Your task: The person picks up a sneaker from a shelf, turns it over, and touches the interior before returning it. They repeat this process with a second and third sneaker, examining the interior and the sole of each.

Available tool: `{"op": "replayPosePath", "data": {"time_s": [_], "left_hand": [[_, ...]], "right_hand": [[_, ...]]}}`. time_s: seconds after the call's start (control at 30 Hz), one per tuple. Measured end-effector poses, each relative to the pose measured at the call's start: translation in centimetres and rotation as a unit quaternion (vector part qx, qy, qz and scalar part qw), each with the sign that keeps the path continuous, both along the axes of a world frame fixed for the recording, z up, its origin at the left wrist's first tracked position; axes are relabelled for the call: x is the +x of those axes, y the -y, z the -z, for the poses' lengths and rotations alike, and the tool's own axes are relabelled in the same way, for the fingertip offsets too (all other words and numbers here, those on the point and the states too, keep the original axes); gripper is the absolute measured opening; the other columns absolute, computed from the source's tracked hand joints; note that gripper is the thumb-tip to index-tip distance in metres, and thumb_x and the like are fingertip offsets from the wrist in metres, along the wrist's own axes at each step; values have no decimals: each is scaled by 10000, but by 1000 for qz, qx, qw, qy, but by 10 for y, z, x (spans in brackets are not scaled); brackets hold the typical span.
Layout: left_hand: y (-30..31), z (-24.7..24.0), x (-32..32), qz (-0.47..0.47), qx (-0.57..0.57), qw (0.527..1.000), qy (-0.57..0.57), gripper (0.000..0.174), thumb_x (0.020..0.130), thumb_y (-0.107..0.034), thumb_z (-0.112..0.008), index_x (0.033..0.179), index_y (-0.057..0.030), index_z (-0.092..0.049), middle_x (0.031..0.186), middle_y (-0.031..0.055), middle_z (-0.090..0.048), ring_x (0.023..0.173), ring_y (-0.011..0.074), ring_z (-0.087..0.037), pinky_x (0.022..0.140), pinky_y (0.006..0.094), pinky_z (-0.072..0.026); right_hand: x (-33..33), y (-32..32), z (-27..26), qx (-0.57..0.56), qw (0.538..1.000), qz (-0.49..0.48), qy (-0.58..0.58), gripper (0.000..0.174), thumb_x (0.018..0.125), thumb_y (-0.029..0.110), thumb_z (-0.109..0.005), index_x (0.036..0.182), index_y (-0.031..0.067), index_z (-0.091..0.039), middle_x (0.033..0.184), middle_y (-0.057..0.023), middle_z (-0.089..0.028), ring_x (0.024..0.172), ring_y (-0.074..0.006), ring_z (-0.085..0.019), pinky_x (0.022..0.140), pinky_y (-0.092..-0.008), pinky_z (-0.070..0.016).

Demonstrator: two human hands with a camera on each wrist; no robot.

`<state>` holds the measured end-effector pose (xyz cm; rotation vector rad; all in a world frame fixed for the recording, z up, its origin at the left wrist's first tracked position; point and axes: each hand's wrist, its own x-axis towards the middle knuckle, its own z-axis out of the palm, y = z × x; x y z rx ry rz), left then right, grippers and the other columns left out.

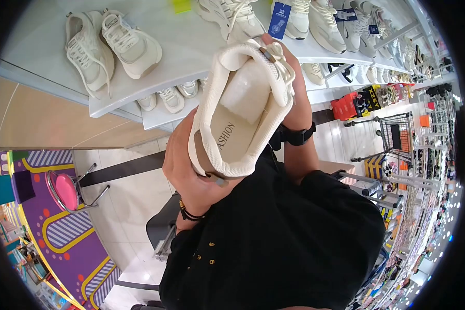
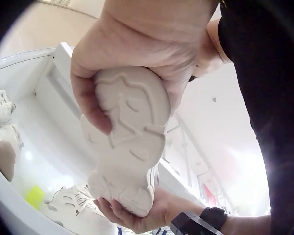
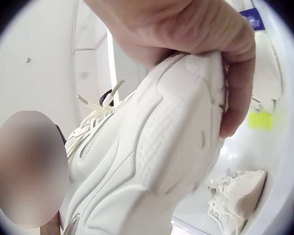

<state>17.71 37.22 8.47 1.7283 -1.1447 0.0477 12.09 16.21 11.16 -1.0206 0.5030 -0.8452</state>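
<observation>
A cream sneaker [image 1: 201, 113] is held up in front of the chest, its opening toward the head camera, with a white packet [image 1: 247, 92] inside and lettering on the insole. My left hand [image 1: 183, 165] grips the heel end; in the left wrist view its fingers curl round the pale sole [image 2: 130, 117]. At the toe end, my right hand [image 1: 297, 98] holds the shoe from beneath, partly hidden behind it. The right wrist view shows the right hand [image 3: 186, 32] curled over the edge of the sole, with the laces [image 3: 95, 120] on the far side.
A white shelf [image 1: 124, 98] in front bears a pair of white sneakers [image 1: 129, 46] at the left and several more at the right, some with blue tags [image 1: 279, 20]. More shoes stand on a lower tier. A pink stool [image 1: 66, 191] and a shopping cart [image 1: 395, 137] stand farther off.
</observation>
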Motion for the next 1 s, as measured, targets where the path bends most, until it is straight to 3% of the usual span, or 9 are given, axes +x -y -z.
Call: {"op": "replayPosePath", "data": {"time_s": [0.07, 0.33, 0.47, 0.7, 1.0], "left_hand": [[0, 1, 2, 14, 22, 999, 46, 1265, 507, -212, -964, 1447, 33, -154, 1426, 221, -351, 1226, 285, -519, 950, 392, -505], [17, 4, 6, -38, -123, 991, -44, 360, 847, -121, -676, 1171, 21, -613, 1146, 190, -672, 1051, 332, -661, 935, 395, -510], [28, -2, 19, 31, -169, 985, 7, 320, 855, -88, -650, 1153, 23, -618, 1148, 183, -674, 1080, 349, -647, 950, 422, -503], [35, 11, 23, 77, -190, 979, -13, 347, 840, -118, -674, 1158, 6, -615, 1155, 179, -680, 1110, 366, -640, 963, 422, -504], [41, 13, 27, 70, -207, 976, 8, 332, 838, -130, -685, 1136, 2, -625, 1127, 170, -696, 1072, 375, -662, 939, 413, -525]], "right_hand": [[-1, 0, -3, 26, 999, 13, 25, 371, 964, 275, -582, 1174, -28, -616, 1035, -84, -678, 918, -144, -644, 804, -278, -507], [-15, 12, -7, 79, 995, 34, 49, 336, 964, 271, -578, 1141, -13, -610, 993, -73, -671, 882, -142, -639, 784, -278, -507], [-25, 17, -9, 77, 993, 17, 90, 316, 963, 287, -571, 1103, 6, -615, 954, -73, -675, 823, -139, -652, 729, -280, -522], [-33, 7, -30, 33, 987, 136, 82, 295, 961, 288, -579, 1052, 12, -629, 938, -72, -681, 813, -135, -655, 712, -264, -514], [-30, 4, -37, 19, 987, 82, 139, 292, 969, 283, -571, 1055, 9, -624, 935, -80, -684, 811, -132, -653, 705, -266, -512]]}}
